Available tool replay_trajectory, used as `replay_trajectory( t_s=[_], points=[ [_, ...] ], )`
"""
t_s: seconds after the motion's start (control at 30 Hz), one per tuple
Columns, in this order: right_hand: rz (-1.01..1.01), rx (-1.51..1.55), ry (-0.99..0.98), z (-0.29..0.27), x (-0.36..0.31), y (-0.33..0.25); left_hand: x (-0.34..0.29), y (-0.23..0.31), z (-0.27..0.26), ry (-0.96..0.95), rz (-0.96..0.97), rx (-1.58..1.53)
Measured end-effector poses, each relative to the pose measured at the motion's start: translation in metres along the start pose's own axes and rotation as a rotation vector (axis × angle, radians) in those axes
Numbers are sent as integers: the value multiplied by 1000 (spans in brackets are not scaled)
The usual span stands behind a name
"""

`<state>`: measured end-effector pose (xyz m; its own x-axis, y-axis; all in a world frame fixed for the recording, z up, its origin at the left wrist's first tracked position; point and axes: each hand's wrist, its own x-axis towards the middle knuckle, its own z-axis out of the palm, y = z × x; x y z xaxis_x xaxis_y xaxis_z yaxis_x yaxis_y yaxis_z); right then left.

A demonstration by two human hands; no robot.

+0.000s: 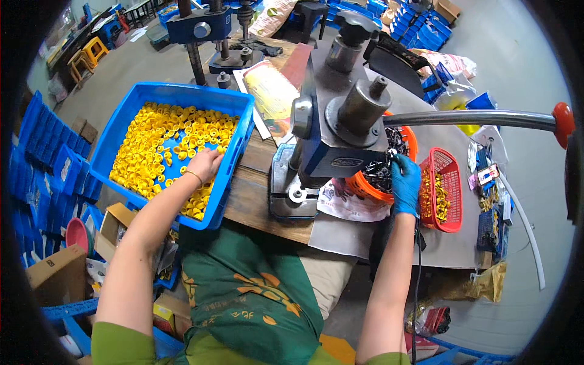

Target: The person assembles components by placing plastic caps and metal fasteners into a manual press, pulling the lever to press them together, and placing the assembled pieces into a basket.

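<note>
My bare left hand [205, 165] reaches over the right side of a blue tray [112, 151] spread with small yellow cup-shaped caps [149, 131]. Its fingers are pinched together at a yellow cap [221, 149] by the tray's inner wall. On the other side, my right hand [404, 185], in a blue glove, is at an orange basket [371, 190] of small black parts [378, 173]. Its fingertips are drawn together over the parts, and what they hold is too small to make out. Between my hands stands a hand press [344, 143], with a small pale ring [297, 193] on its base.
The press's long lever [474, 118] with a red knob juts right. A red basket [452, 201] with yellow and brassy pieces stands right of my gloved hand. Another press [201, 30] is at the far left of the wooden table [258, 213]. Blue bins [45, 176] are stacked at left.
</note>
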<state>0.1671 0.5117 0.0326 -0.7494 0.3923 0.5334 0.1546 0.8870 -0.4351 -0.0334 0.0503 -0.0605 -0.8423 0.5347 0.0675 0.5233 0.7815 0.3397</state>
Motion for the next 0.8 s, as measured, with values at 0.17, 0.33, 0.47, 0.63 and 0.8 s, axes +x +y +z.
replay_trajectory(
  t_s=[0.17,0.33,0.47,0.63,0.8],
  points=[
    [0,-277,44,21,19,6,7,-14,-17,27,-453,-527],
    [-70,-355,91,9,24,8,-3,-15,-59,113,-909,-2174],
    [215,272,294,5,4,-32,-18,2,-78,251,-885,-2689],
    [346,844,-21,29,-55,-87,-17,6,-69,208,-879,-2750],
    [589,1052,-203,71,-92,-123,-21,4,-55,147,-812,-2551]
  ],
)
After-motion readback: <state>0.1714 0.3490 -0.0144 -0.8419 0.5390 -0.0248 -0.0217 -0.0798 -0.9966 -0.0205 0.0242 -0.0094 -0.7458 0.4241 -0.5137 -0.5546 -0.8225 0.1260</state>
